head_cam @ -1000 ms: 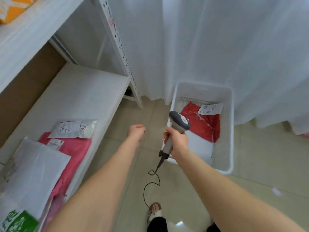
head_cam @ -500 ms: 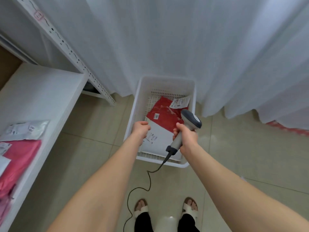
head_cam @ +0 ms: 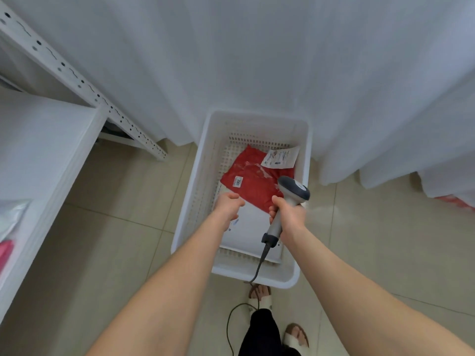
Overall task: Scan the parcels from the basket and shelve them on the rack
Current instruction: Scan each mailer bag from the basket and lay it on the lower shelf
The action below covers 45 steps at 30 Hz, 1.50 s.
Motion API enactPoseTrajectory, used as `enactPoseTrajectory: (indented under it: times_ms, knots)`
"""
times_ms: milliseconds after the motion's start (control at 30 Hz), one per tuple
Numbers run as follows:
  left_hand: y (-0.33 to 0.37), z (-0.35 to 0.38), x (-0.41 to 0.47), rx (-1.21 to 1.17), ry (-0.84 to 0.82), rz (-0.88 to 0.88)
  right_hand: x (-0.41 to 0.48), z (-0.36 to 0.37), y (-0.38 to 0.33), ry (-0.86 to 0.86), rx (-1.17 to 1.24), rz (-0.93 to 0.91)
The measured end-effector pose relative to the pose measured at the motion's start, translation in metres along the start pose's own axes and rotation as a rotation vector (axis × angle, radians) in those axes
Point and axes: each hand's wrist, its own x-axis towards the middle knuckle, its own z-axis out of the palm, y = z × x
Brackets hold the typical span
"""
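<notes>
A white curtain [head_cam: 257, 60] hangs beyond the fingers [head_cam: 232, 197]; beige floor tiles [head_cam: 123, 201] spread to their left and right, and two sandalled feet [head_cam: 295, 335] stand well behind them.

Right hand [head_cam: 289, 214] is gripping the scanner [head_cam: 293, 191] by its handle, above the red parcel [head_cam: 253, 186]. Left hand [head_cam: 227, 209] is hovering over the white parcel [head_cam: 252, 227], fingers curled, holding nothing. Red parcel is lying partly on the white one inside the basket [head_cam: 257, 118], near the rack [head_cam: 46, 150].
</notes>
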Motion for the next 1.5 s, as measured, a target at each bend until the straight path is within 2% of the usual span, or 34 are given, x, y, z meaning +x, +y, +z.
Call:
enactPoseTrajectory:
  times_ms: [400,633,800,967,1067,1200,1367,1500]
  knots:
    - [-0.050,0.065,0.169,-0.185,-0.055,-0.173,0.178,0.038,0.058,0.024,-0.139,0.025]
    - [-0.101,0.107,0.282,-0.304,-0.014,-0.239,0.297,0.040,0.105,0.071,-0.168,0.050]
    - [-0.128,0.140,0.330,-0.441,0.003,-0.249,0.344,0.040,0.129,0.082,-0.202,0.042]
    - [-0.123,0.163,0.349,-0.736,0.003,-0.193,0.359,0.041,0.134,0.072,-0.212,0.021]
    - [-0.109,0.167,0.349,-0.768,-0.035,-0.155,0.359,0.043,0.128,0.047,-0.205,-0.008]
    - [-0.091,0.156,0.340,-0.617,0.027,-0.131,0.345,0.043,0.116,0.032,-0.188,-0.021]
    - [-0.069,0.109,0.299,-0.401,0.210,0.023,0.298,0.043,0.095,-0.001,-0.164,-0.012]
    - [-0.054,0.063,0.249,-0.352,0.262,0.042,0.244,0.046,0.074,-0.040,-0.148,0.009]
